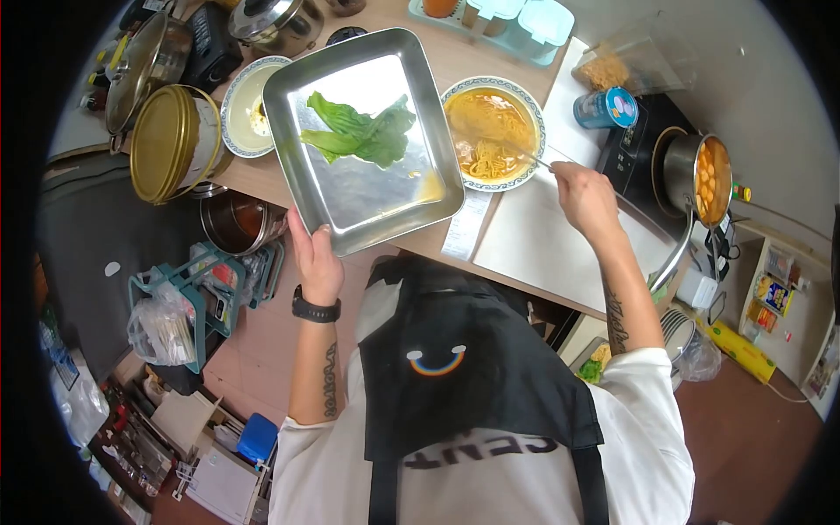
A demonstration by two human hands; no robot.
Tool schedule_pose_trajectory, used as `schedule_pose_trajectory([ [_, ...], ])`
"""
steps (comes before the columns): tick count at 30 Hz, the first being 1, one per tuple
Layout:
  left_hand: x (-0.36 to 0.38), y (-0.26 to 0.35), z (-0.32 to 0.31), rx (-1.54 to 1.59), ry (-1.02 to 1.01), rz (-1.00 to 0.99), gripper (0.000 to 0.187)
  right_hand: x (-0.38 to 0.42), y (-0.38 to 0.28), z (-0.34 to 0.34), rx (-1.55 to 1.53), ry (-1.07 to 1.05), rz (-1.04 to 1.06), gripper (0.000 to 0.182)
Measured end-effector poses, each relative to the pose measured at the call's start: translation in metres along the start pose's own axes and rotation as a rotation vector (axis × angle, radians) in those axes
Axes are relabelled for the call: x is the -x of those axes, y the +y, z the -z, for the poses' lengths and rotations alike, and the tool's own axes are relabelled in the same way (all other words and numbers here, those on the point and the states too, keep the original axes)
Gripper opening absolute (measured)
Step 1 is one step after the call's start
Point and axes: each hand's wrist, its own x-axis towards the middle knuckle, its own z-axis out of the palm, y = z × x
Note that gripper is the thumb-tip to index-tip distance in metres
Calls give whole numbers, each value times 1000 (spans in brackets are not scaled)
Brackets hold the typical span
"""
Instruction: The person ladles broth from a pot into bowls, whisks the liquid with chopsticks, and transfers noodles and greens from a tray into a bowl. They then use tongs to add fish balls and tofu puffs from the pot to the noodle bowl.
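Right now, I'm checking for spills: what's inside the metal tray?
The metal tray, gripped at its near edge by the left hand, holds green leaves. A yellowish patch near its right side may be liquid or reflection. Anything beneath the leaves is covered.

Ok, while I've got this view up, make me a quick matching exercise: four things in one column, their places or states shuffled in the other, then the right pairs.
Things:
1. metal tray
2. green leaves
3. noodle bowl
4. saucepan

Places or states:
A. a thin utensil, held in the right hand, dips into it
B. held up by the left hand
C. on the black cooktop
D. lying on a shiny metal surface

Pairs: 1-B, 2-D, 3-A, 4-C
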Motion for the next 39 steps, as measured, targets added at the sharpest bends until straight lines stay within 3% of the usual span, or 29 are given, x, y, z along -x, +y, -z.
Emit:
schedule_pose_trajectory([
  [12, -2, -4, 0, 31, -1, -10, 53, 31, -14, 101, -43, 150, -46, 16],
  [17, -3, -1, -3, 59, -4, 2, 54, 27, -20, 92, 79, 92, -3, 15],
  [20, -3, -5, -1, 10, -19, 21, 54, 24, -28, 83, 176, -35, -10, 18],
  [22, -1, -4, -1, 17, -7, 11, 54, 28, -33, 93, 313, -162, -120, 18],
  [26, 2, 4, -4, 47, 30, 2, 53, 32, -47, 117, 309, -74, -161, 17],
  [32, -2, 2, -2, 23, -14, 32, 53, 14, -36, 13, 223, -78, -17, 28],
  [36, -1, -9, -2, 40, -3, 44, 54, 9, -23, -7, 131, -98, -34, 25],
  [39, 0, -21, -3, -38, 53, -13, 54, 16, -9, -4, -51, 4, -33, 19],
])
